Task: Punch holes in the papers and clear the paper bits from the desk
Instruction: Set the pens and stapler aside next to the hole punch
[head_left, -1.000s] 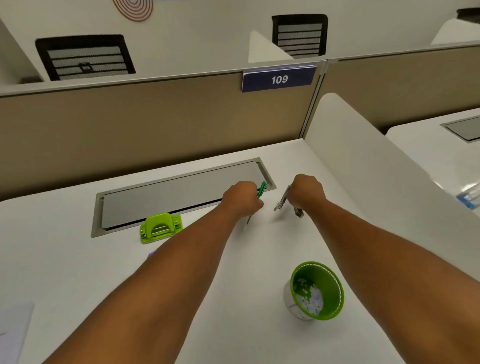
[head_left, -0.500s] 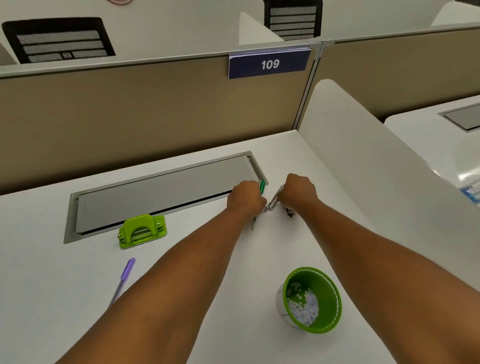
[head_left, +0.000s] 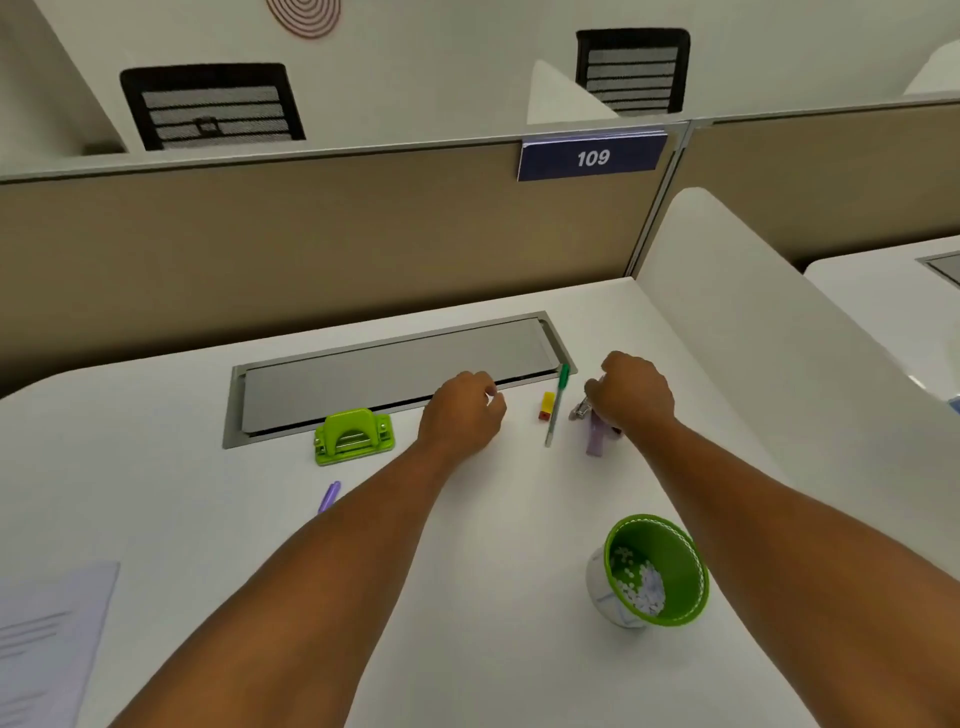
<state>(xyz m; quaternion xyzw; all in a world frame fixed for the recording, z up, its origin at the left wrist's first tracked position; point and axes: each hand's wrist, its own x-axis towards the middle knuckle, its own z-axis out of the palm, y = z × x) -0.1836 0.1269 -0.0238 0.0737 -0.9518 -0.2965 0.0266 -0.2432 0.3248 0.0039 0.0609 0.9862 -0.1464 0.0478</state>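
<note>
Released since half a second ago, the green pen (head_left: 557, 405) lies lengthwise on the worktop (head_left: 467, 545) between the hands. Left hand (head_left: 460, 415) is seen loosely curled, empty; right hand (head_left: 631, 397) grips a metal tool (head_left: 579, 410). Paper bits sit in the green cup (head_left: 655, 571), nearer the right hand

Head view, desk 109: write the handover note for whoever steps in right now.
Left hand: loosely curled on the desk, holding nothing visible.
Right hand: curled around a small metal tool, over a lilac item.
Green pen and a yellow-red piece lie between the hands.
Hole punch sits by the cable tray; purple pen nearer.
Green cup already holds paper bits.
Papers lie at the near left edge; whether they are punched cannot be told.
Left: check papers, sweep any remaining bits.
</note>
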